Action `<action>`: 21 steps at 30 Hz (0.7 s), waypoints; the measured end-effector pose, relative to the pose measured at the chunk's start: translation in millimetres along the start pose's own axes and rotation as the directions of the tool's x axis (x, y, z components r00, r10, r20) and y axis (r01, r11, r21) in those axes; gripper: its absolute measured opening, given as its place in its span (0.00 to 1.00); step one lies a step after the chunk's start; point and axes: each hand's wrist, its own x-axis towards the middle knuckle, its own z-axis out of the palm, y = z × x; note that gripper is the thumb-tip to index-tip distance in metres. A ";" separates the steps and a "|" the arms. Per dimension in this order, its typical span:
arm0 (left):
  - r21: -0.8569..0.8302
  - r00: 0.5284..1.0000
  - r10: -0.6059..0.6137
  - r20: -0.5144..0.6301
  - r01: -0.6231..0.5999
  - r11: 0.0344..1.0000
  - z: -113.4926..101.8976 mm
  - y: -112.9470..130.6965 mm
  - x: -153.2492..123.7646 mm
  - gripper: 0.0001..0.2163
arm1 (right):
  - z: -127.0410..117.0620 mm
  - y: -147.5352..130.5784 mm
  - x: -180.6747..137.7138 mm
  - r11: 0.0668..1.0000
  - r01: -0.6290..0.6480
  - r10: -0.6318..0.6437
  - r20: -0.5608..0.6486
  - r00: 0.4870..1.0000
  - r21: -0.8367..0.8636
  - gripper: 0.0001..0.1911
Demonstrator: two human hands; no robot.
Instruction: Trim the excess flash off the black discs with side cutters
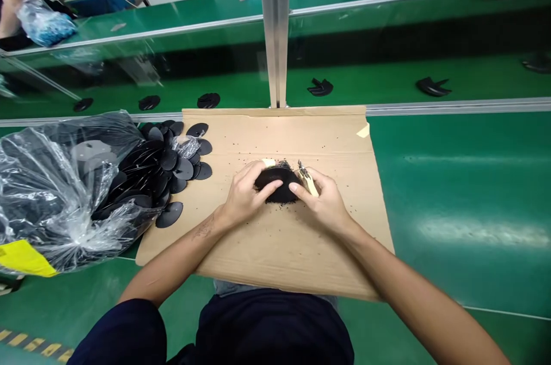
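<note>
A flat black disc (282,184) is held low over the cardboard sheet (258,244), tilted slightly. My left hand (249,190) grips its left edge, thumb on top and fingers behind; a pale cover (269,162) shows on one fingertip. My right hand (325,198) is closed around a small tool (306,177) with a dark metal tip and a pale yellow part, either handle or finger cover. The right thumb rests on the disc's right edge. Black shavings (282,164) lie around and behind the disc. The undersides of my fingers are hidden.
On the left, a clear plastic bag (55,181) spills many black discs (148,164) onto the cardboard's edge. A metal post (275,32) rises behind the cardboard. Black curved parts (321,87) lie on the green strip beyond the rail. Another person's arm (11,15) is at far left.
</note>
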 end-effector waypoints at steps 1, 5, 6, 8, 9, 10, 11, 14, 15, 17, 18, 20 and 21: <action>0.000 1.000 0.001 -0.002 -0.001 1.000 -0.7 0.7 -0.4 0.07 | -0.1 -0.5 0.0 1.000 0.003 -0.003 -0.007 1.000 -0.004 0.19; -0.075 0.998 -0.053 -0.030 0.050 0.996 -7.7 0.2 -0.3 0.04 | -1.3 -2.0 0.2 0.999 0.027 -0.028 -0.047 0.999 -0.026 0.16; -0.117 0.995 -0.083 -0.052 0.077 0.990 -9.5 -0.7 0.1 0.04 | -1.9 -2.0 0.4 0.999 0.035 -0.037 -0.057 0.998 -0.033 0.15; -0.194 0.983 -0.146 -0.110 0.123 0.973 -11.9 -3.1 1.4 0.08 | -3.1 -1.4 0.8 0.997 0.051 -0.055 -0.085 0.995 -0.052 0.13; -0.224 0.976 -0.170 -0.135 0.138 0.965 -12.5 -4.4 2.3 0.10 | -3.7 -0.9 1.0 0.997 0.055 -0.061 -0.104 0.993 -0.063 0.12; -0.246 0.969 -0.191 -0.155 0.149 0.958 -12.9 -5.6 3.3 0.12 | -4.3 -0.4 1.1 0.996 0.055 -0.064 -0.123 0.990 -0.073 0.11; -0.260 0.964 -0.206 -0.167 0.158 0.953 -13.2 -6.6 4.4 0.13 | -4.8 0.0 1.2 0.995 0.052 -0.062 -0.137 0.989 -0.080 0.10; -0.286 0.958 -0.234 -0.165 0.181 0.941 -14.5 -7.8 8.1 0.10 | -5.6 0.3 1.5 0.996 0.040 -0.051 -0.149 0.987 -0.075 0.09; -0.292 0.957 -0.240 -0.160 0.187 0.938 -15.1 -7.6 9.1 0.09 | -5.5 0.2 1.6 0.997 0.038 -0.048 -0.143 0.989 -0.069 0.08; -0.303 0.955 -0.255 -0.151 0.200 0.932 -16.1 -7.0 10.4 0.08 | -5.2 -0.2 1.4 0.997 0.040 -0.047 -0.130 0.990 -0.058 0.08; -0.309 0.954 -0.261 -0.151 0.205 0.929 -16.5 -6.7 10.7 0.08 | -4.9 -0.2 1.3 0.998 0.042 -0.048 -0.122 0.991 -0.057 0.07; -0.329 0.950 -0.270 -0.154 0.209 0.921 -16.5 -6.6 10.3 0.09 | -4.3 0.3 0.8 0.997 0.044 -0.050 -0.110 0.993 -0.057 0.07; -0.349 0.949 -0.278 -0.149 0.212 0.913 -16.2 -6.8 9.8 0.10 | -4.1 0.7 0.5 0.997 0.043 -0.049 -0.107 0.993 -0.056 0.07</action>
